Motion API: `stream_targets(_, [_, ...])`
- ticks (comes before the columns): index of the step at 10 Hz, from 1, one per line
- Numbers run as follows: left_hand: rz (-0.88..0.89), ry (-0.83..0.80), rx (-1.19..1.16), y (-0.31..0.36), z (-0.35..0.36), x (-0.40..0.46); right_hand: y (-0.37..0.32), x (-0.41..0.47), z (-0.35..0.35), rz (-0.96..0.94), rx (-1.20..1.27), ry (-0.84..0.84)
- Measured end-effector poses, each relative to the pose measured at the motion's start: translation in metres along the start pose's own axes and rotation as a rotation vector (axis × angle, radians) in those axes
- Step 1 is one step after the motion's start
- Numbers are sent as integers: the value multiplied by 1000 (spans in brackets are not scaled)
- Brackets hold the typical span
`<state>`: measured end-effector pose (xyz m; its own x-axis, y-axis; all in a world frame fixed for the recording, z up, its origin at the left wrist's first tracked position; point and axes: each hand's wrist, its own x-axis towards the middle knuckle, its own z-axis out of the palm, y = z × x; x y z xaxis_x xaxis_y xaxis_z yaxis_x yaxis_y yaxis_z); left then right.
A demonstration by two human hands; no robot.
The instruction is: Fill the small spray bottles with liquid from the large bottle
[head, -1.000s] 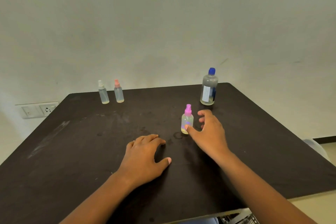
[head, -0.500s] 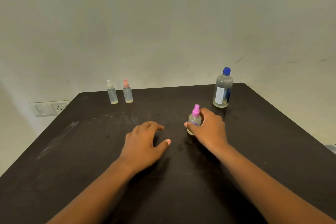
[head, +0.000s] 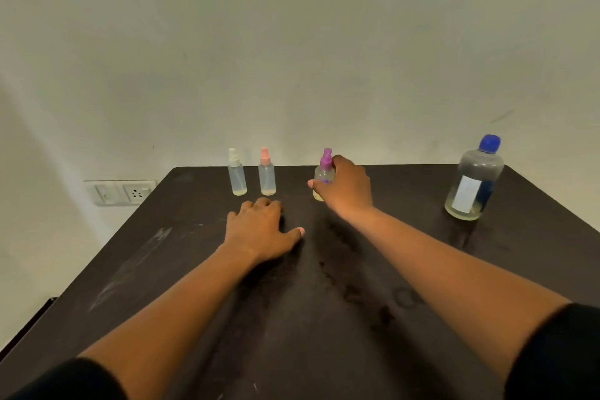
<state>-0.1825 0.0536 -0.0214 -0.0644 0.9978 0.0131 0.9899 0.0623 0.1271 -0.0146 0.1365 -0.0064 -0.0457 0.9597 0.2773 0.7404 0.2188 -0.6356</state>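
My right hand (head: 345, 187) grips a small spray bottle with a purple cap (head: 324, 174) near the far edge of the dark table (head: 324, 302); its base is at the tabletop. To its left stand two small spray bottles, one with a white cap (head: 237, 177) and one with a pink cap (head: 267, 176). The large clear bottle with a blue cap (head: 474, 182) stands upright at the far right, capped. My left hand (head: 261, 229) rests palm down on the table, just in front of the pink-capped bottle, holding nothing.
A pale wall rises right behind the table's far edge. A white socket plate (head: 121, 192) sits on the wall at the left. The table's left and right edges slant toward me. Dark wet-looking marks (head: 404, 297) lie on the tabletop between my arms.
My right hand closed round the purple-capped bottle and carried it away from me, toward the far edge beside the other two small bottles. My left hand slid forward along the table.
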Motion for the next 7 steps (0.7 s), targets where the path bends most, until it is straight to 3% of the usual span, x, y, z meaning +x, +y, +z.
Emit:
stream_targets(3, [-27,-27,12,-10,10,20,-3,45,61,30,-43,-14])
stream_targets(7, [-68,21,-92,-8,10,16,-6,38,56,89,-32,-110])
